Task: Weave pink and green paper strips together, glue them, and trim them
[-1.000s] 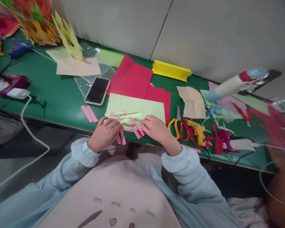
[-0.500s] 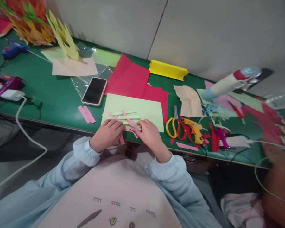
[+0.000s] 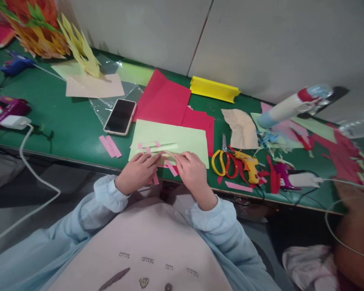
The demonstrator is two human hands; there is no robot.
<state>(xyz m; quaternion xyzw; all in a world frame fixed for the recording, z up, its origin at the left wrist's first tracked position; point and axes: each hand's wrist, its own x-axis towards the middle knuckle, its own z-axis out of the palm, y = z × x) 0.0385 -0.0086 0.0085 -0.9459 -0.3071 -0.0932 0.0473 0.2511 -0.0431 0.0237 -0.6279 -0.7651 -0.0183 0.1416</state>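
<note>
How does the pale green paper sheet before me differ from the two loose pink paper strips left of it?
The pale green paper sheet is broad; the two loose pink paper strips are narrow. The sheet is slit; the strips look whole. Both lie on the green table.

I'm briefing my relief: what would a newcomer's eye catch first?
The red sheets stand out in the middle, beyond the green sheet. At its near edge, the left hand and right hand sit close among pink strips. Far left, orange papercraft stands at the back.
</note>
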